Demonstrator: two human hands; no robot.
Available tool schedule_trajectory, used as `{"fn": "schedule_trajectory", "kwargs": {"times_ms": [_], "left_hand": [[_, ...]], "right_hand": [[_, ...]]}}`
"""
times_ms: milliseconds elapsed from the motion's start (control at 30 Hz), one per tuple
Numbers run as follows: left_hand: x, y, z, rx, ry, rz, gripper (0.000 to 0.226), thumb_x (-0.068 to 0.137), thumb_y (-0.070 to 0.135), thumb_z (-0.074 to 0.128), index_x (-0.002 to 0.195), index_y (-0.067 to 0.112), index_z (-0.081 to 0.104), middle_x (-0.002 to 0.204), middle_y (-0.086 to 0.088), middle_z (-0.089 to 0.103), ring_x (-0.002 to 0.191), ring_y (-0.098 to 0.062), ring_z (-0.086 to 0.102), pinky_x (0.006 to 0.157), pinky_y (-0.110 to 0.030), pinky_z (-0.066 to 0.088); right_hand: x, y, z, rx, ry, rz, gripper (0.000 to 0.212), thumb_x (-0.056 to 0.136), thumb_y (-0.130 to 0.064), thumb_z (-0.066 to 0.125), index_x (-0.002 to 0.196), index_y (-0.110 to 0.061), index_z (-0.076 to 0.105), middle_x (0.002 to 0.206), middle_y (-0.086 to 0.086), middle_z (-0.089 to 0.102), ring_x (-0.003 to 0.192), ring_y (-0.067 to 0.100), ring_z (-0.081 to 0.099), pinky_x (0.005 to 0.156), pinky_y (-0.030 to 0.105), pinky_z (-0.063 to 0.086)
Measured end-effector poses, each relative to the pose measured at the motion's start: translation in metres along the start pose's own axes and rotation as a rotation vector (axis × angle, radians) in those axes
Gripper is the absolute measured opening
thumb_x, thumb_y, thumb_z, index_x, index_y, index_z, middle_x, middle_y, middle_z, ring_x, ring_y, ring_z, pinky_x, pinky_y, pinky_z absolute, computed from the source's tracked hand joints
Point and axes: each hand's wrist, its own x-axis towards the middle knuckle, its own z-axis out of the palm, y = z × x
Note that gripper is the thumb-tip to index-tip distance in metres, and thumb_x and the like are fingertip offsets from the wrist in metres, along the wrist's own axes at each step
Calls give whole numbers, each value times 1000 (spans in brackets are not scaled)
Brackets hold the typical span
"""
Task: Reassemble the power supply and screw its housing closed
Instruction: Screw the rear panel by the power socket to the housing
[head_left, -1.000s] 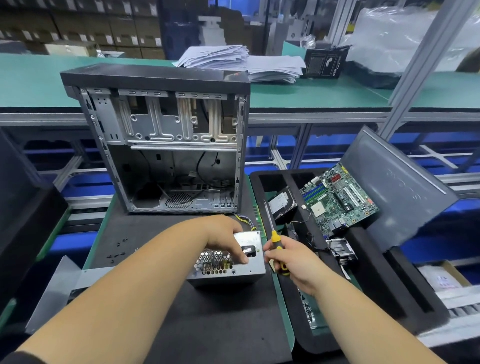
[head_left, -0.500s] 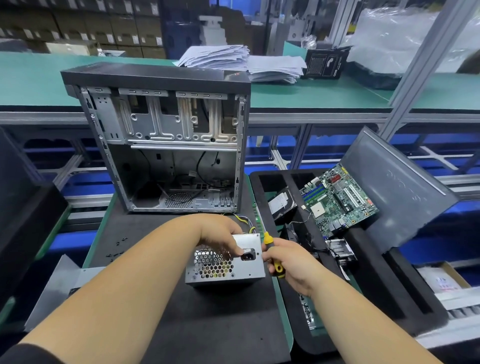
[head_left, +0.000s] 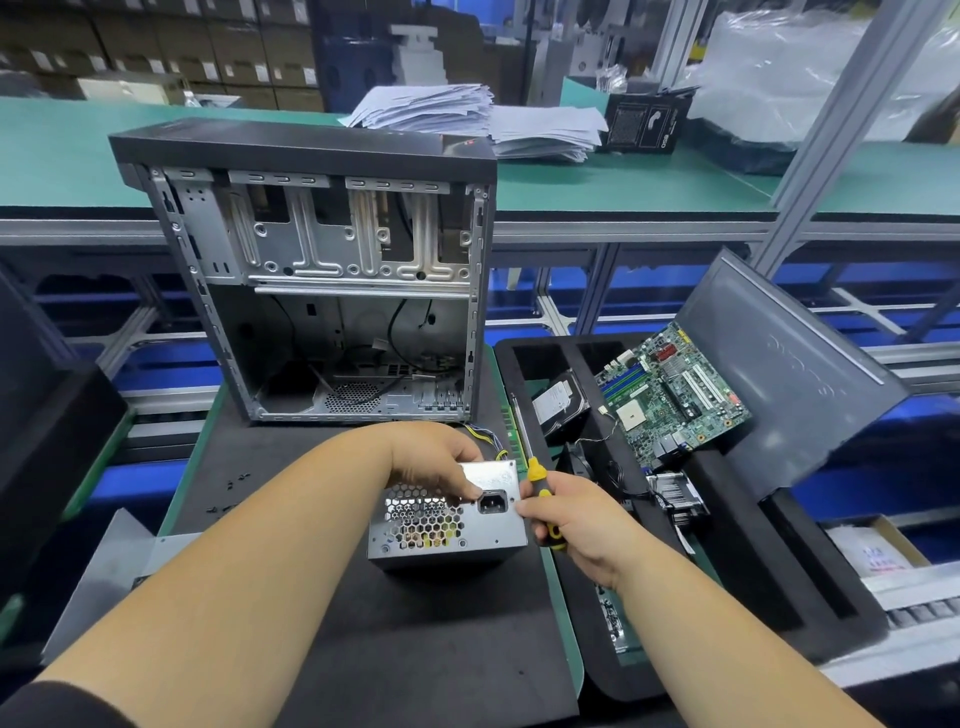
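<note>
Power supply (head_left: 447, 519): your left hand (head_left: 431, 457) grips its top; your right hand (head_left: 576, 519), grasping the screwdriver (head_left: 543, 499), touches its right edge.

Power supply (head_left: 447, 525) sits on the dark mat (head_left: 415, 639), grille and socket face toward the camera. Left hand (head_left: 431, 462) grips its top edge, fingers curled over the face. Right hand (head_left: 576, 525) holds a yellow-and-black screwdriver (head_left: 540, 493) at the unit's right edge; tip hidden, possibly on a screw. Open computer case (head_left: 332, 291) stands behind. Motherboard (head_left: 675, 389) lies in the foam tray (head_left: 727, 545) at right.
</note>
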Motion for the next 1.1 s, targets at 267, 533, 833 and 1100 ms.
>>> {"fn": "schedule_trajectory", "kwargs": {"times_ms": [267, 533, 833, 1100], "left_hand": [[-1, -1, 2, -12, 23, 11, 8, 90, 8, 67, 95, 14, 65, 81, 4, 65, 66, -3, 59, 59, -15, 44], [-3, 5, 3, -63, 9, -9, 12, 91, 12, 66, 101, 6, 64, 85, -3, 65, 73, -13, 59, 62, -18, 44], [6, 17, 4, -94, -87, -173, 24, 93, 18, 65, 109, 1, 65, 87, -8, 63, 69, -17, 56, 62, -23, 47], [10, 9, 5, -122, -90, -188, 26, 94, 23, 64, 113, 6, 64, 89, -7, 60, 65, -16, 52, 59, -22, 45]], "right_hand": [[0, 2, 0, 55, -2, 9, 14, 88, 0, 62, 86, -14, 60, 70, 0, 55, 53, 9, 45, 56, 21, 40], [-3, -1, 0, 45, -13, 2, 14, 88, 3, 62, 87, -12, 58, 69, 0, 53, 52, 9, 46, 55, 19, 42], [-12, -5, 0, -29, -9, 2, 16, 89, 3, 62, 86, -12, 58, 66, -3, 54, 55, 8, 46, 56, 17, 42], [-20, -7, 2, -91, 60, 8, 20, 79, -8, 70, 96, -11, 60, 76, 1, 58, 56, 8, 47, 55, 17, 42]]}}
